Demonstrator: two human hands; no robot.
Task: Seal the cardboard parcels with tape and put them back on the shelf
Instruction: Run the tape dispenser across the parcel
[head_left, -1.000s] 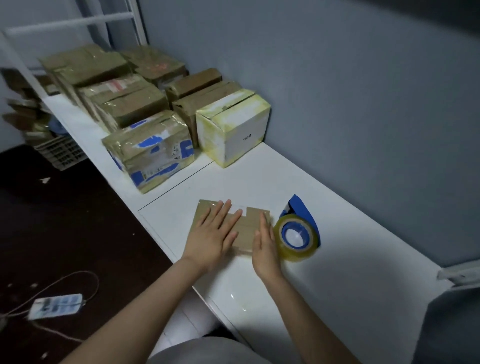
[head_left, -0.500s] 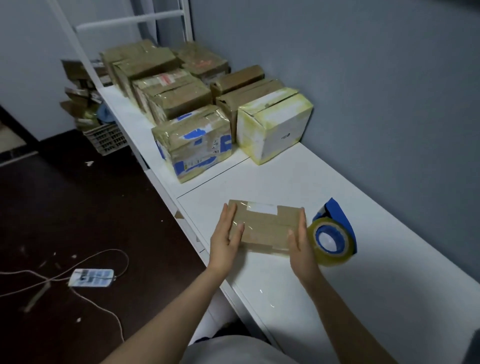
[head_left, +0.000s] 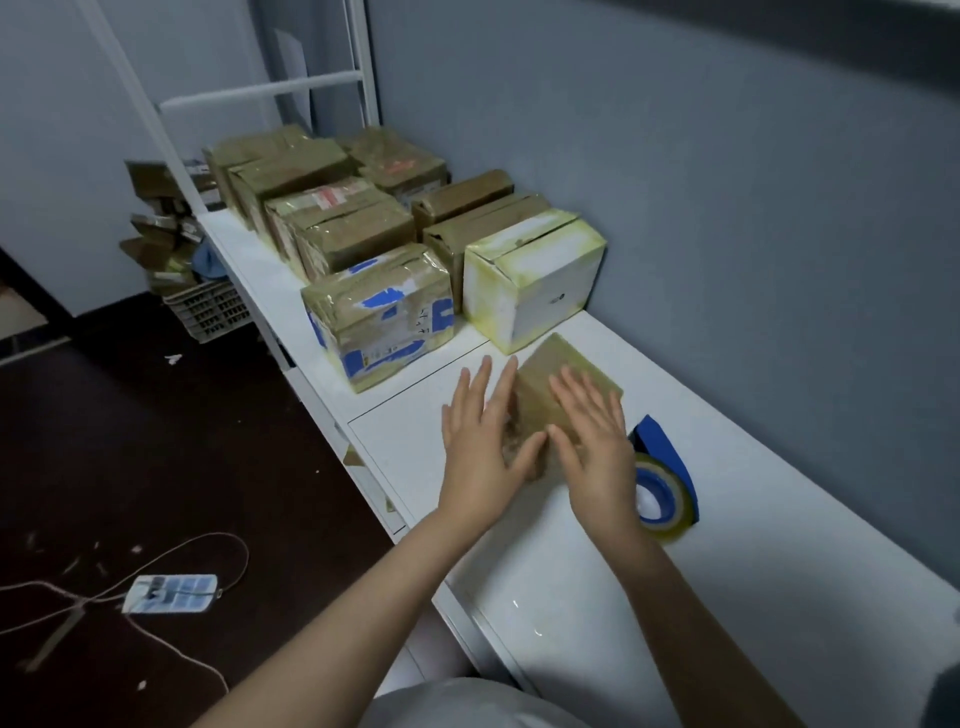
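Note:
A small brown taped cardboard parcel (head_left: 563, 366) is on the white shelf (head_left: 571, 597), turned at an angle, just in front of the white and yellow box (head_left: 535, 275). My left hand (head_left: 480, 452) lies against its left side with straight fingers, thumb at the near corner. My right hand (head_left: 592, 441) rests flat on its top and right side, fingers straight. A roll of clear tape in a blue dispenser (head_left: 662, 491) lies on the shelf just right of my right wrist. The near part of the parcel is hidden by my hands.
Several taped parcels stand at the far end of the shelf, the nearest a blue-marked one (head_left: 384, 312). The grey wall runs along the right. On the dark floor to the left are a power strip (head_left: 171, 592) with its cable and a crate (head_left: 208, 312).
The parcel has been turned from lying crosswise to an angled position and moved farther up the shelf. My hands went from its two ends to its left side and top.

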